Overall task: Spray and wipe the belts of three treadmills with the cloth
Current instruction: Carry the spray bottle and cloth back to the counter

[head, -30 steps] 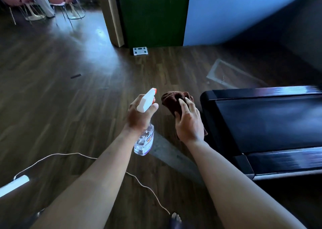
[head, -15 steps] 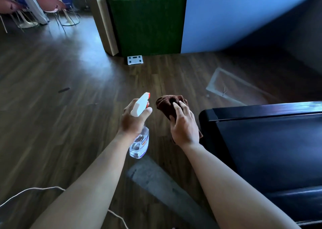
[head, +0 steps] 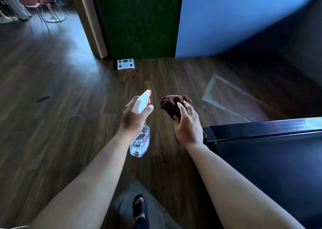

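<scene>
Your left hand (head: pixel 135 118) grips spray bottle (head: pixel 140 140) at neck, fingers curled round it. Bottle long axis near upright, nozzle (head: pixel 148 92) pointing forward and up, over floor (head: pixel 61 124). Your right hand (head: pixel 189 126) clutches bunched brown cloth (head: pixel 171 104), fingers pressed together. Treadmill (head: pixel 261 152) just right of that hand.

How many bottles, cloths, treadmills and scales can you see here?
bottle: 1
cloth: 1
treadmill: 1
scale: 1
Total: 4
</scene>
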Action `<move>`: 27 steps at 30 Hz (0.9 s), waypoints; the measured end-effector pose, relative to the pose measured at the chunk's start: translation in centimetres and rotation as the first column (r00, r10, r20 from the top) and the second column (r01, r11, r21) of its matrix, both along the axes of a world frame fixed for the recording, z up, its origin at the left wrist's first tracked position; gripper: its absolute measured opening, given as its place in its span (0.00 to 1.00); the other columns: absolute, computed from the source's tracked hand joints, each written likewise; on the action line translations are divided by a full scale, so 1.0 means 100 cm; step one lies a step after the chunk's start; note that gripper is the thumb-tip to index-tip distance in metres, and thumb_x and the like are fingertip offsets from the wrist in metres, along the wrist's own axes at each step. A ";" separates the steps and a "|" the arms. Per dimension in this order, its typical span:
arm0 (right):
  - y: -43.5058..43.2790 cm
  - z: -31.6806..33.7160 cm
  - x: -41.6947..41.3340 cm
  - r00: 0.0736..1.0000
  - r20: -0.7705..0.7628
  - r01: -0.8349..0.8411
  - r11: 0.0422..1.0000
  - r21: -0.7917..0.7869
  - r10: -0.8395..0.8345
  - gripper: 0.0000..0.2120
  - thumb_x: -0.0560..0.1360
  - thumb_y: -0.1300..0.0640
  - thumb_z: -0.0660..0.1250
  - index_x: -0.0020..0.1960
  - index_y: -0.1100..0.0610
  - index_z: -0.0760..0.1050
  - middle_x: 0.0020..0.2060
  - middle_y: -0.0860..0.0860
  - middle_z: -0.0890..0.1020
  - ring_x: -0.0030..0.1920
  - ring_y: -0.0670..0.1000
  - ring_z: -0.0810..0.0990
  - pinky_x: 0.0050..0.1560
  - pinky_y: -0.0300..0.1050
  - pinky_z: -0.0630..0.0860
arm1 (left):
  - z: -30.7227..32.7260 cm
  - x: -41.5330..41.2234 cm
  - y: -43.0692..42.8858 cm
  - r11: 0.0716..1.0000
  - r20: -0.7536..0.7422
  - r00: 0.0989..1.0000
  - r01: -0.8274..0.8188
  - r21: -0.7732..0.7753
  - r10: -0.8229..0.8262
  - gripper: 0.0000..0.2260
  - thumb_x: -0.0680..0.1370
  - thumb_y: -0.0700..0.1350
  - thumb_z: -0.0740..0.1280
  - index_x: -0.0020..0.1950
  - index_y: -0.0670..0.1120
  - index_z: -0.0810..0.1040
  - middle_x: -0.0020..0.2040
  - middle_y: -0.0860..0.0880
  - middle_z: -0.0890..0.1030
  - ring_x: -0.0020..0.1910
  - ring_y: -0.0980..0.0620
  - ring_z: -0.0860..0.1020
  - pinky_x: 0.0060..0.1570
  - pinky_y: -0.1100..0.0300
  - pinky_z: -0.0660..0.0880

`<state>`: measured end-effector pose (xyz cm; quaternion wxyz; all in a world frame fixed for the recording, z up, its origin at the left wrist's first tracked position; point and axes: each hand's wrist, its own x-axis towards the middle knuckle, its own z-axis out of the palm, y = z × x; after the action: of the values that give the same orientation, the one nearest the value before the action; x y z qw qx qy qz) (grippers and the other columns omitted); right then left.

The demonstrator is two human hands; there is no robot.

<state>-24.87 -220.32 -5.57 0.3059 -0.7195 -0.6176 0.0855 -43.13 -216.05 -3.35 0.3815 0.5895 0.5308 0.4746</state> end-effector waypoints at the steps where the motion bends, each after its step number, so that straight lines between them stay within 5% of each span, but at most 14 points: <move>1: 0.018 -0.002 0.001 1.000 -0.005 0.009 1.000 0.000 -0.009 0.25 0.80 0.58 0.64 0.76 0.55 0.66 0.75 0.53 0.66 0.74 0.58 0.65 0.72 0.56 0.66 | -0.002 0.002 0.020 1.000 0.009 1.000 0.011 -0.007 -0.011 0.07 0.73 0.52 0.71 0.49 0.53 0.81 0.47 0.53 0.83 0.47 0.48 0.81 0.48 0.44 0.80; 12: 0.229 -0.020 -0.001 0.992 -0.047 0.112 0.993 -0.041 -0.114 0.25 0.80 0.57 0.64 0.76 0.55 0.66 0.76 0.52 0.66 0.74 0.57 0.65 0.73 0.54 0.65 | -0.016 0.021 0.247 0.989 0.019 0.990 0.143 -0.037 -0.142 0.08 0.72 0.51 0.72 0.49 0.51 0.81 0.48 0.54 0.84 0.51 0.47 0.81 0.54 0.39 0.78; 27: 0.486 -0.014 0.092 0.996 -0.031 0.090 0.995 0.038 -0.089 0.24 0.79 0.57 0.65 0.75 0.55 0.68 0.74 0.53 0.68 0.72 0.58 0.67 0.71 0.54 0.66 | -0.008 0.103 0.492 0.998 -0.065 0.995 0.070 -0.004 -0.070 0.11 0.75 0.53 0.70 0.54 0.51 0.80 0.52 0.53 0.82 0.54 0.51 0.80 0.54 0.43 0.80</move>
<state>-15.68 -171.74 -6.97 0.3323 -0.7391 -0.5817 0.0699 -32.85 -166.85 -4.18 0.3810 0.6224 0.5224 0.4410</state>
